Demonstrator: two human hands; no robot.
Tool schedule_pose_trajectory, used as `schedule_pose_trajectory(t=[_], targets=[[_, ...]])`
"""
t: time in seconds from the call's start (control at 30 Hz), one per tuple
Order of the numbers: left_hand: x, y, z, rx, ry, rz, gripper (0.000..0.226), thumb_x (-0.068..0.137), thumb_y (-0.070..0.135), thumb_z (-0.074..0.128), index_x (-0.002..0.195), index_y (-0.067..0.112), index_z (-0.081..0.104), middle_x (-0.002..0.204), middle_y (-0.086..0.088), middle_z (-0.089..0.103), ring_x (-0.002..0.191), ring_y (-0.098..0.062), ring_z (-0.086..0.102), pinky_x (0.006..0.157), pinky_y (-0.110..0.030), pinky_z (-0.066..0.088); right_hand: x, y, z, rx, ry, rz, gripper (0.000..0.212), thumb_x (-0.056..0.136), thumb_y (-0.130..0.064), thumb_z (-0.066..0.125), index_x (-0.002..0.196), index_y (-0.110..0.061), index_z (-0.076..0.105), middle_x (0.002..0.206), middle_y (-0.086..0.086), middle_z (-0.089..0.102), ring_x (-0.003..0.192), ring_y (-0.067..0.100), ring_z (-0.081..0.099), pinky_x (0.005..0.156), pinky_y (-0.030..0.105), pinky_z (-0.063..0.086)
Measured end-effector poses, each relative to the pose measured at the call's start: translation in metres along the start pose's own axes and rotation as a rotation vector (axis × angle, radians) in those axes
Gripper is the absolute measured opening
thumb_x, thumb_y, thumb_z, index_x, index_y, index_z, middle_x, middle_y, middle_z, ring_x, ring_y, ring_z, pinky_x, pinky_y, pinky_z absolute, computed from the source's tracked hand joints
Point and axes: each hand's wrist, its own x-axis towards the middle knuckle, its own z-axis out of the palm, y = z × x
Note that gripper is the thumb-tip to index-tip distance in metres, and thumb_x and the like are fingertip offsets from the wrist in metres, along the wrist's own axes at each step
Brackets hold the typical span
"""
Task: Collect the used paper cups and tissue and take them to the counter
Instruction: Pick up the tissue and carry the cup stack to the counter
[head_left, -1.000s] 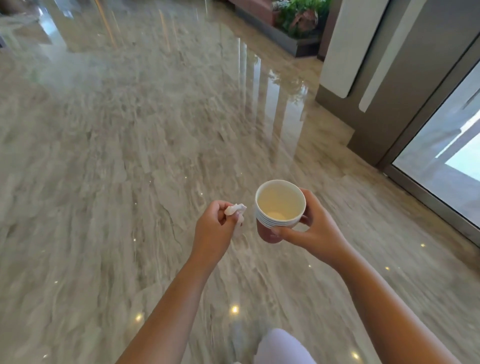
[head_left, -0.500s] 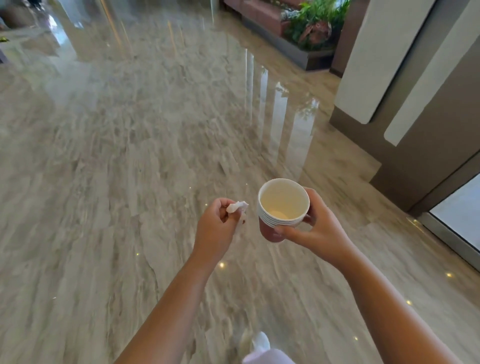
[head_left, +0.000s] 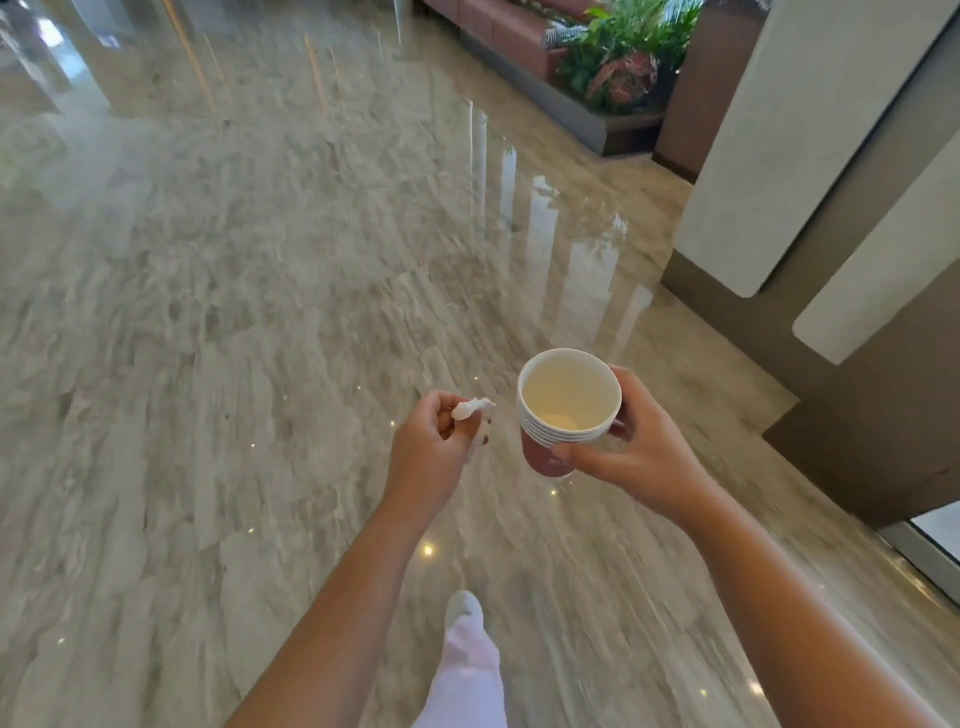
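Paper cups (head_left: 569, 415): nested stack, white rims, reddish outer wall, upright, carried in the air above the floor. Right hand (head_left: 644, 457): fingers (head_left: 589, 460) curled round the stack, thumb across its near wall. Tissue (head_left: 471, 409): white, crumpled, just left of the cups and apart from them. Left hand (head_left: 428, 457): fingers (head_left: 448, 413) closed together, pinching the tissue. Floor (head_left: 260, 338): polished grey-beige marble, reflective. Planter (head_left: 618, 62): green and red leaves, far right. Leg (head_left: 467, 670): white trouser, pale shoe (head_left: 464, 605), between the two forearms.
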Motion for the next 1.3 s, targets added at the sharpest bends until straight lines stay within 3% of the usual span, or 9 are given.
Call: schedule_pose_trajectory(t=[0.37, 0.6, 0.73, 0.83, 1.0, 1.17, 1.3], targets=[[0.278, 0.019, 0.023, 0.028, -0.078, 0.032, 0.006, 0.088, 0.026, 0.06, 0.09, 0.02, 0.058, 0.082, 0.006, 0.071, 0.072, -0.005, 0.069, 0.062, -0.018, 0.053, 0.265, 0.024, -0.031, 0.029, 0.096, 0.005, 0.063, 0.059, -0.03, 0.082, 0.11, -0.044, 0.047, 0.106, -0.025, 0.06, 0.103, -0.004, 0.057, 0.082, 0.01, 0.045], [0.452, 0.019, 0.075, 0.014, -0.096, 0.034, 0.009, 0.084, 0.033, 0.062, 0.083, 0.024, 0.058, 0.072, 0.013, 0.072, 0.072, -0.003, 0.068, 0.061, -0.016, 0.051, 0.426, 0.074, -0.075, 0.027, 0.118, 0.011, 0.065, 0.06, -0.024, 0.084, 0.111, -0.041, 0.046, 0.108, -0.018, 0.059, 0.101, -0.004, 0.057, 0.081, 0.009, 0.045], [0.559, 0.03, 0.118, 0.026, -0.086, 0.045, 0.006, 0.086, 0.028, 0.061, 0.084, 0.022, 0.058, 0.073, 0.006, 0.072, 0.075, -0.011, 0.069, 0.069, -0.032, 0.052, 0.526, 0.097, -0.116, 0.033, 0.132, 0.005, 0.065, 0.056, -0.035, 0.08, 0.111, -0.04, 0.046, 0.109, -0.017, 0.058, 0.101, -0.005, 0.056, 0.081, 0.01, 0.046], [0.632, 0.04, 0.148, -0.004, -0.097, 0.048, 0.005, 0.088, 0.023, 0.06, 0.083, 0.023, 0.057, 0.075, 0.004, 0.072, 0.076, -0.015, 0.069, 0.072, -0.035, 0.053, 0.594, 0.108, -0.147, 0.023, 0.136, 0.005, 0.064, 0.054, -0.038, 0.08, 0.109, -0.042, 0.046, 0.105, -0.024, 0.059, 0.1, -0.007, 0.056, 0.08, 0.008, 0.045], [0.735, 0.049, 0.181, -0.02, -0.138, 0.056, 0.006, 0.087, 0.026, 0.061, 0.084, 0.023, 0.057, 0.074, 0.01, 0.073, 0.073, -0.004, 0.068, 0.063, -0.014, 0.051, 0.699, 0.128, -0.187, 0.041, 0.155, 0.015, 0.063, 0.053, -0.037, 0.078, 0.108, -0.042, 0.046, 0.104, -0.026, 0.057, 0.1, -0.009, 0.055, 0.081, 0.008, 0.045], [0.841, 0.047, 0.212, -0.054, -0.135, 0.038, 0.006, 0.086, 0.025, 0.061, 0.084, 0.021, 0.057, 0.073, 0.008, 0.072, 0.073, -0.004, 0.068, 0.064, -0.017, 0.051, 0.798, 0.163, -0.215, 0.038, 0.15, 0.026, 0.064, 0.06, -0.02, 0.082, 0.109, -0.038, 0.046, 0.103, -0.024, 0.057, 0.1, -0.008, 0.056, 0.083, 0.01, 0.046], [0.938, 0.04, 0.24, -0.056, -0.158, 0.029, 0.005, 0.086, 0.022, 0.061, 0.085, 0.02, 0.057, 0.077, 0.004, 0.072, 0.073, -0.006, 0.069, 0.066, -0.02, 0.052, 0.891, 0.188, -0.237, 0.037, 0.185, 0.029, 0.064, 0.059, -0.021, 0.082, 0.111, -0.037, 0.046, 0.107, -0.019, 0.058, 0.102, -0.005, 0.056, 0.086, 0.013, 0.047]])
